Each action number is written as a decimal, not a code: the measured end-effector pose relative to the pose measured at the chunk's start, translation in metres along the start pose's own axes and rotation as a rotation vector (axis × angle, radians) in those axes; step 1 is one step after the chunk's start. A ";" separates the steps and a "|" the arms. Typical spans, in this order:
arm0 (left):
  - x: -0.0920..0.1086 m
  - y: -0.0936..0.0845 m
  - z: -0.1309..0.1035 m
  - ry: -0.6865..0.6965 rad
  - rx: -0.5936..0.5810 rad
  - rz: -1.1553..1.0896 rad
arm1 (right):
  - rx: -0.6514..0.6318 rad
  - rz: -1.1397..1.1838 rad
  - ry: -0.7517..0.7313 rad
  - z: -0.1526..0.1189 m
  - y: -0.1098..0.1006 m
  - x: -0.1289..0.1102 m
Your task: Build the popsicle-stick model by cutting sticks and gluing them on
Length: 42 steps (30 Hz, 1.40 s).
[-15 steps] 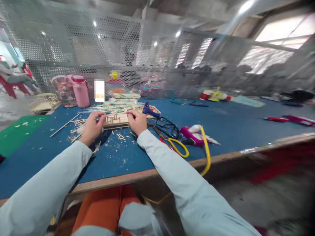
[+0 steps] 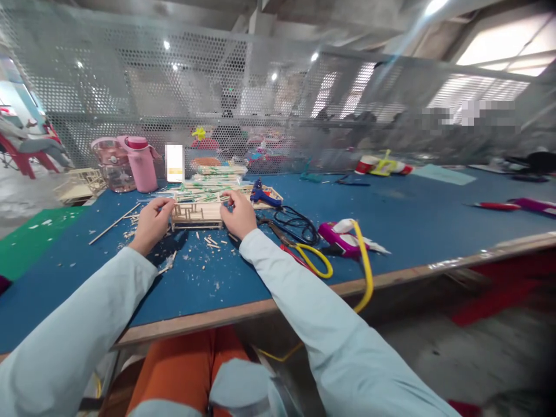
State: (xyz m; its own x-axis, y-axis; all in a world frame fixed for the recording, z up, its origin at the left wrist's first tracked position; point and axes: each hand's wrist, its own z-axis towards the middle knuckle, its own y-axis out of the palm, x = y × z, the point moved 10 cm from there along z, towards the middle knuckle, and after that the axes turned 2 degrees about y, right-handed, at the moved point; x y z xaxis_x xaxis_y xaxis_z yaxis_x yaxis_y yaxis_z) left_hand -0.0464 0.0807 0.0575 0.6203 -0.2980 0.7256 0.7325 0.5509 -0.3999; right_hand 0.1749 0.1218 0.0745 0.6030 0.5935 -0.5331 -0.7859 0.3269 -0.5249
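Observation:
A small model made of thin wooden sticks (image 2: 200, 213) stands on the blue tabletop, with a flat floor, little rails and posts. At its left end is my left hand (image 2: 152, 226), thumb and fingers closed on the corner. My right hand (image 2: 240, 214) grips the other end with curled fingers, and its fingertips partly cover that side. Short stick offcuts (image 2: 212, 242) and pale scraps lie in front of the model. Just right of my right hand is a blue glue gun (image 2: 264, 194) resting on a wooden frame.
Behind the model lie bundled sticks in green-printed wrappers (image 2: 212, 184). A pink bottle (image 2: 142, 165) and a clear jug (image 2: 115, 165) stand at back left. To the right are yellow-handled cutters (image 2: 319, 265), a black cable (image 2: 299, 226) and a magenta glue gun (image 2: 341, 240). Mesh panels (image 2: 174, 98) rise behind.
Both hands have shifted slightly left, the left hand more. The stick model has moved left with them, and more of its front shows between the hands.

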 end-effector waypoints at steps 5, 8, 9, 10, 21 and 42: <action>0.034 -0.002 0.003 0.236 0.025 0.143 | -0.069 0.021 0.008 -0.005 0.004 -0.008; 0.053 0.014 0.013 0.343 -0.144 0.243 | -0.256 -0.013 0.042 -0.010 0.027 -0.007; 0.055 0.023 0.016 0.348 -0.241 0.258 | -0.293 -0.020 0.050 -0.012 0.033 -0.006; 0.056 0.032 0.019 0.349 -0.335 0.272 | -0.315 -0.020 0.056 -0.013 0.037 -0.005; 0.046 0.059 0.018 0.297 -0.546 0.390 | -0.395 0.030 0.034 -0.012 0.057 -0.008; 0.042 0.062 0.020 0.326 -0.513 0.366 | -0.324 -0.046 0.122 -0.011 0.057 -0.003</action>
State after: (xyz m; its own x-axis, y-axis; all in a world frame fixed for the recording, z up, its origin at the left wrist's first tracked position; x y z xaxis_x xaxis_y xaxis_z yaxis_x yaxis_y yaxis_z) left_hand 0.0192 0.1180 0.0749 0.8452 -0.4266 0.3219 0.4512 0.2470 -0.8575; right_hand 0.1301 0.1308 0.0387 0.6639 0.4849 -0.5694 -0.6850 0.0887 -0.7232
